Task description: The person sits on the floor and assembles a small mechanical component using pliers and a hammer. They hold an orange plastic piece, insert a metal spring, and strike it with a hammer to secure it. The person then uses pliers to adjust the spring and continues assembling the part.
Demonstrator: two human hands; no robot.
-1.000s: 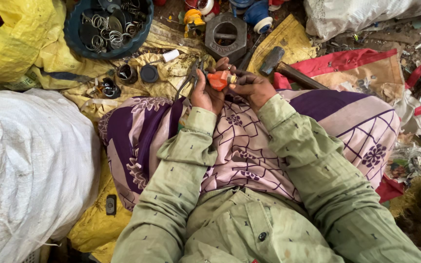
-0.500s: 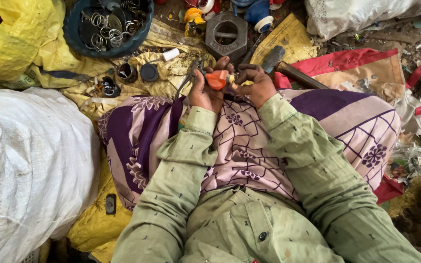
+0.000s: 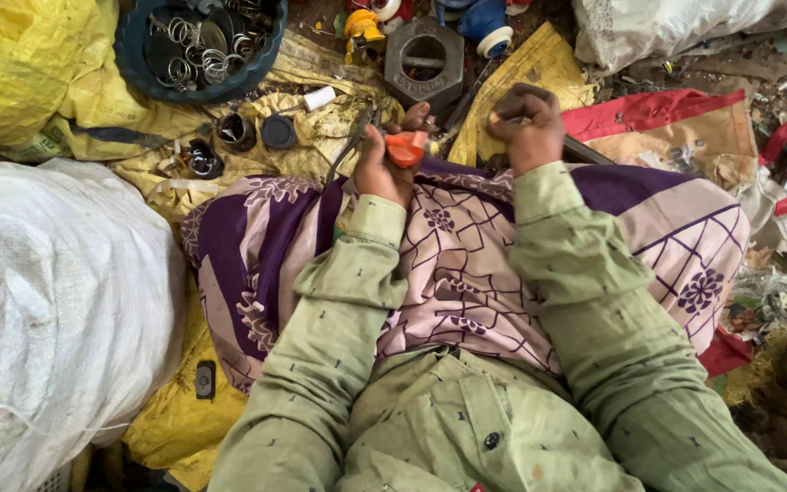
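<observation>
A large white woven sack is seen at the left, beside a purple patterned cloth spread over the lap. Above it, a round dark tub of metal rings and a big hexagonal nut are set. The left hand is closed around a small orange part, pinched between thumb and fingers. The right hand is curled into a fist just beside it, apart from the part; what it grips cannot be told.

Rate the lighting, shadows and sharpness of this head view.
Head view: soft, even daylight, no glare; left hand and its orange part sharp; right hand slightly soft; deep shadow only inside the dark tub; edges bend a little, wide-lens style.
</observation>
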